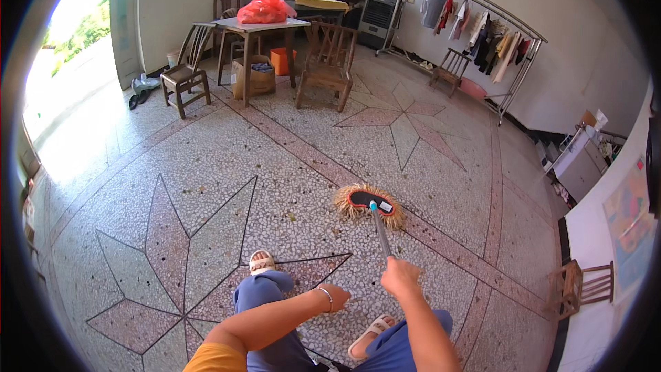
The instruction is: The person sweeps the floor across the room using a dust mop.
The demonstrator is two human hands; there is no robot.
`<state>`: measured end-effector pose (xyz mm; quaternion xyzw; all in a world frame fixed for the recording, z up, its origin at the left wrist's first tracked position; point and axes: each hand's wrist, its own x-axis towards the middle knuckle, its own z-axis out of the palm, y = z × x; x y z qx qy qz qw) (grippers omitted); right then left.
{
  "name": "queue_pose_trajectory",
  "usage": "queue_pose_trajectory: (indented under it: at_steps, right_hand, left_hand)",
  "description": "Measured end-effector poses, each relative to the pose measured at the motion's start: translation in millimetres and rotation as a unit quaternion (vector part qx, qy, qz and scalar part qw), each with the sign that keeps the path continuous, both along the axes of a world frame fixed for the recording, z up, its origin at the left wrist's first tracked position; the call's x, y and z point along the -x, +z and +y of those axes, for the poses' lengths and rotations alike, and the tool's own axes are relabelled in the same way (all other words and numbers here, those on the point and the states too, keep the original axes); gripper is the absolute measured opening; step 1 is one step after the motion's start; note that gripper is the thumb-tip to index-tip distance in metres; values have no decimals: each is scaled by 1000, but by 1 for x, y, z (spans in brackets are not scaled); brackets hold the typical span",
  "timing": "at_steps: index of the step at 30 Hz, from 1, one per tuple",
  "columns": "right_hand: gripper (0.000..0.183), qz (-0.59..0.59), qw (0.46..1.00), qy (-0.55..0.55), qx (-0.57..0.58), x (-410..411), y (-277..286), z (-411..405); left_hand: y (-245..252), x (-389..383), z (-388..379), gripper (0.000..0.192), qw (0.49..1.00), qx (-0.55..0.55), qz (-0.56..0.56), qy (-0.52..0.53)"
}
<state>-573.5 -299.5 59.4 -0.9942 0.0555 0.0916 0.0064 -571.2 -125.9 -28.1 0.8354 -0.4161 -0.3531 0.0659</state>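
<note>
A dust mop with a tan fringed head (370, 205) lies flat on the terrazzo floor (289, 155) ahead of me. Its grey metal handle (381, 235) runs back from a light-blue joint to my right hand (402, 276), which is closed around it. My left hand (338, 298), with a silver bangle at the wrist, hangs low between my legs, left of the right hand; its fingers are mostly turned from view, and whether it holds anything cannot be told. Small dark bits are scattered over the floor around the mop.
A wooden chair (187, 70), a table (232, 22) bearing a red plastic bag (264, 8), and another chair (328, 70) stand ahead. Clothes hang on a metal rack (483, 0) at the back right. A wooden chair (570, 289) is at the right wall; an open doorway lies left.
</note>
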Motion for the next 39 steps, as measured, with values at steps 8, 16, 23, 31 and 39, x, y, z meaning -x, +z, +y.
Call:
queue_pose_trajectory:
  at_steps: [8, 16, 23, 31, 39]
  right_hand:
    - [32, 54, 997, 47, -17, 88, 34, -24]
    - [29, 26, 993, -22, -114, 159, 144, -23]
    - [33, 25, 995, -1, -100, 96, 108, -2]
    - [35, -36, 998, 7, -45, -25, -5, -4]
    - [36, 31, 999, 3, -25, 13, -55, 6]
  left_hand:
    - [22, 8, 5, 49, 999, -38, -2, 0]
    - [28, 22, -3, 50, 999, -15, 23, -47]
    - [33, 23, -3, 39, 997, -7, 60, -43]
    - [24, -13, -10, 38, 996, 28, 11, 81]
    - [15, -12, -7, 37, 998, 18, 5, 67]
